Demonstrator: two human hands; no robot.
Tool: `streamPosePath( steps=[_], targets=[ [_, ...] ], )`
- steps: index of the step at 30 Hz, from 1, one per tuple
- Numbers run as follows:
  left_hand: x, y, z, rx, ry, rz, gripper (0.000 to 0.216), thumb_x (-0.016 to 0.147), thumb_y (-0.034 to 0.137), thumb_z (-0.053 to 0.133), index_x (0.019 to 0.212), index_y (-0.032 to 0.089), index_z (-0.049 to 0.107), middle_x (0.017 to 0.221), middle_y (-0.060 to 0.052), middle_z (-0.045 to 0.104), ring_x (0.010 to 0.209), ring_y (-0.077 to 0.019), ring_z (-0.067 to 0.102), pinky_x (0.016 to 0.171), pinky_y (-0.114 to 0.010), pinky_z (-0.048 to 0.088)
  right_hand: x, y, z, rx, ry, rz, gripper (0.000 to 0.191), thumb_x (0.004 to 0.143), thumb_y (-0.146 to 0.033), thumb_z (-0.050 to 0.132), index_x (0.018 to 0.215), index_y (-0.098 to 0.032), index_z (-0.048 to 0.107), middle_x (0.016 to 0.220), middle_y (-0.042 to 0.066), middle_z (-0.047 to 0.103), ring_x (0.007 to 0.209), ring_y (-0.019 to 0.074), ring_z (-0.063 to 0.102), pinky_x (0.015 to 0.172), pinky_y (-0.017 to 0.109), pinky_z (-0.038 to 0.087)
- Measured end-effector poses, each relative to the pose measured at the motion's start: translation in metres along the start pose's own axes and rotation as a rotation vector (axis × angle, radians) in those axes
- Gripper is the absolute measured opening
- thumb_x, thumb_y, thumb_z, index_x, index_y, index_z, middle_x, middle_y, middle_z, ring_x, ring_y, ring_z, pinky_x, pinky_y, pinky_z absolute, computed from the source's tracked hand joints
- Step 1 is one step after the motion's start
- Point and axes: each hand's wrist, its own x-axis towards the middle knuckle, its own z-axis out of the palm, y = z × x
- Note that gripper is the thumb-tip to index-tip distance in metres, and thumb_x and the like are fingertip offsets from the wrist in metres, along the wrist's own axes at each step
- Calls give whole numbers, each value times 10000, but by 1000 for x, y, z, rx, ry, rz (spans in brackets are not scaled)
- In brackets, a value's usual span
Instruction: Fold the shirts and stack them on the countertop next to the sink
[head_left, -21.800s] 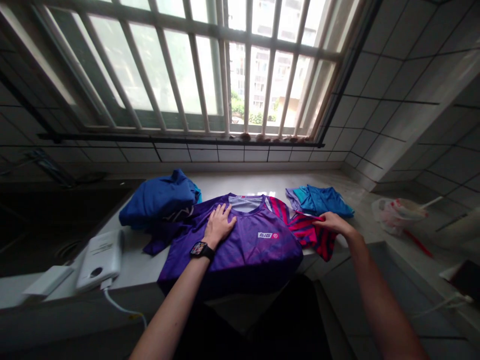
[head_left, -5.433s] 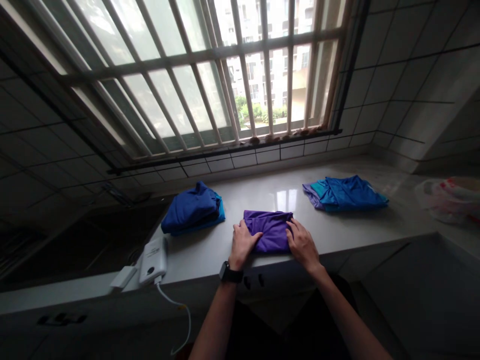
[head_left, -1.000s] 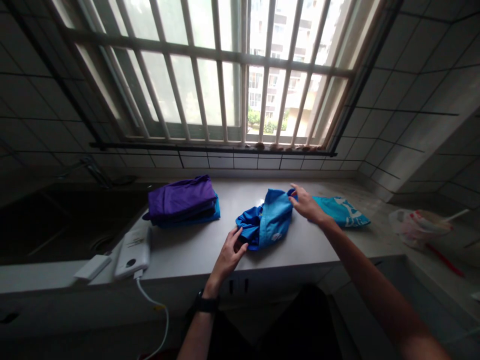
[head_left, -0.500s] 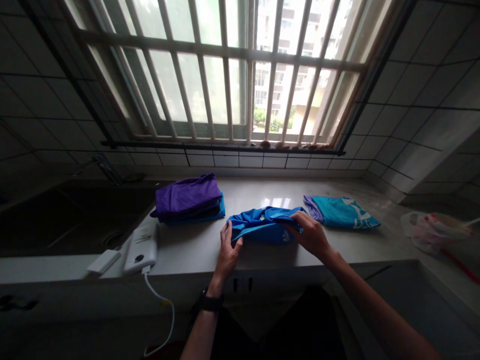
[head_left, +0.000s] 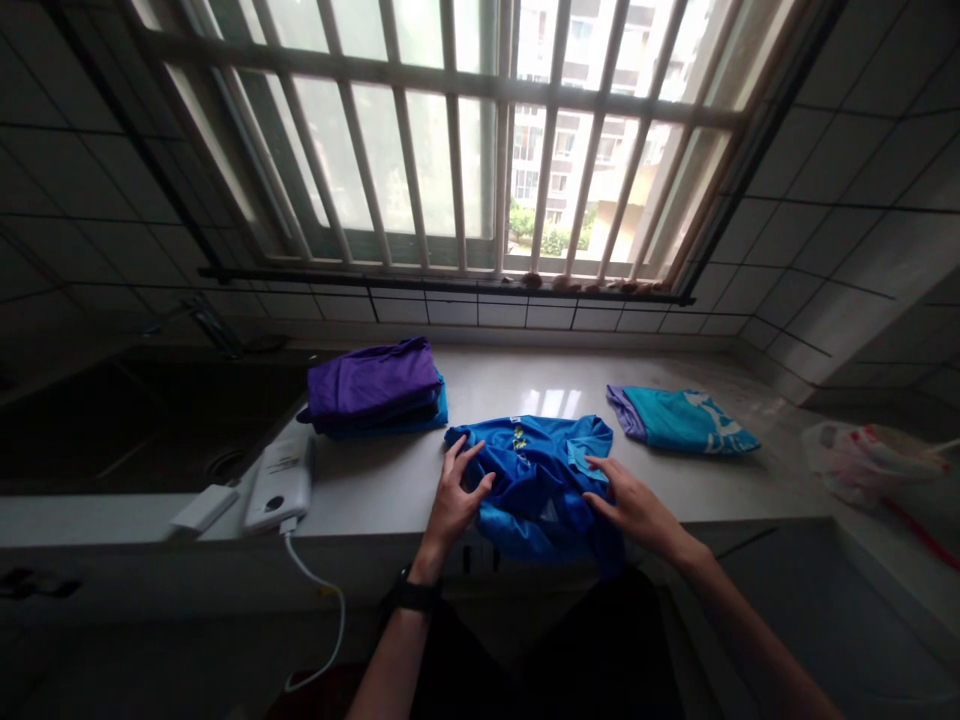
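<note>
Blue shirt point(head_left: 536, 490) bunched on stone counter point(head_left: 360, 505), lower part hanging over front edge; folds hide its shape, chest print hard to make out. Left hand point(head_left: 454, 495) open, fingers spread on shirt; right hand point(head_left: 637, 515) open, touching shirt, no grip. Shirt spread wider than half a second ago. Purple stack point(head_left: 371, 385) to left, teal folded shirt point(head_left: 679, 420) to right.

Crumpled bright-blue sports shirt point(head_left: 536, 480) lying loose on pale stone countertop point(head_left: 697, 495). Left hand point(head_left: 454, 497), black wristwatch point(head_left: 409, 596) on wrist, fingers splayed on shirt's left side. Right hand point(head_left: 637, 515) open, fingertips at shirt's right side. Folded purple-over-blue clothes stack point(head_left: 371, 382) left of shirt; folded teal shirt point(head_left: 679, 420) right, near. White power bank point(head_left: 276, 485) by counter edge.
</note>
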Motion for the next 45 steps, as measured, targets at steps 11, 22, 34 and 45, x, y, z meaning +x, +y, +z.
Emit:
streamPosePath(
  steps=[11, 22, 34, 45],
  targets=[
    [-1, 8, 1, -9, -72, 45, 334, 809, 123, 599, 1093, 243, 726, 1122, -59, 672, 1103, -205, 659, 1014, -384, 537, 10, -6, -22, 200, -188, -222, 179, 926, -388, 602, 931, -211, 626, 835, 5, 669, 790, 183, 617, 717, 271, 490],
    [2, 2, 4, -42, 276, -90, 132, 845, 326, 639, 890, 209, 682, 1034, -69, 600, 1047, -237, 655, 864, -373, 599, 15, 27, -3, -129, 328, -101, 501, 953, -267, 463, 1450, -217, 491, 1394, 143, 580, 1304, 295, 544, 1096, 490, 451],
    [2, 2, 5, 158, 43, 66, 315, 771, 298, 783, 1080, 241, 755, 1608, -81, 358, 1494, -325, 376, 1239, -480, 343, 6, 8, 12, -229, 66, -320, 253, 877, -59, 575, 958, -236, 737, 998, 45, 717, 942, 217, 645, 859, 358, 495],
    [5, -8, 6, 92, 141, -35, 336, 930, 435, 540, 779, 193, 716, 1400, -117, 543, 1343, -266, 543, 1212, -420, 375, 0, -17, -16, 152, 516, -77, 253, 963, -342, 525, 904, -219, 738, 907, 56, 745, 796, 207, 686, 708, 296, 493]
  ],
)
